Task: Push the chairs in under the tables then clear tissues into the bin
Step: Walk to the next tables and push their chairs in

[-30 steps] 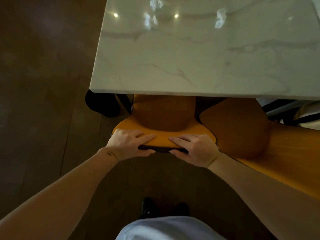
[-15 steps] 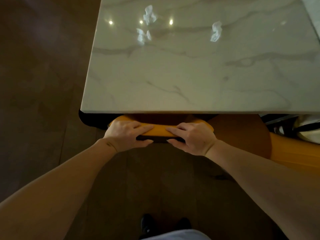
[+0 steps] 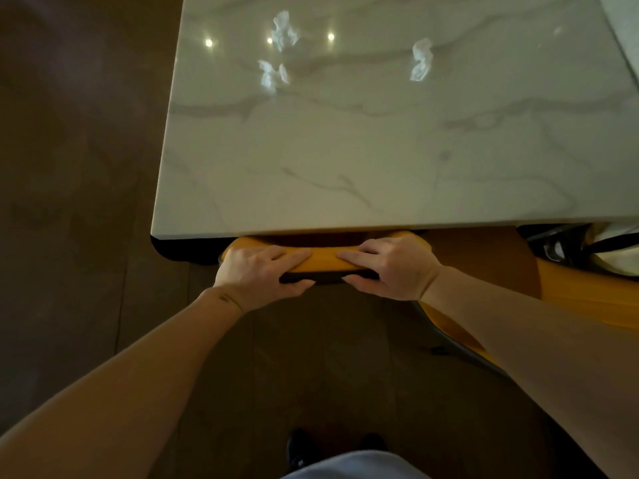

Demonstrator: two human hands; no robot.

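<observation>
Two hands clamp the orange chair back (image 3: 323, 260) at the marble tabletop (image 3: 380, 150) edge: left hand (image 3: 257, 273), then right hand (image 3: 394, 267), fingers curled over it. Three crumpled tissues (image 3: 283, 32) lie far across. Dark wood floor (image 3: 69, 202) surrounds.

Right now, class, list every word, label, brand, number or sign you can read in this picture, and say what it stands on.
None: no readable text shows on the white marble table, the orange chair, the crumpled white tissues or the dark floor.
A small dark mark on the left wrist is too small to read.
</observation>
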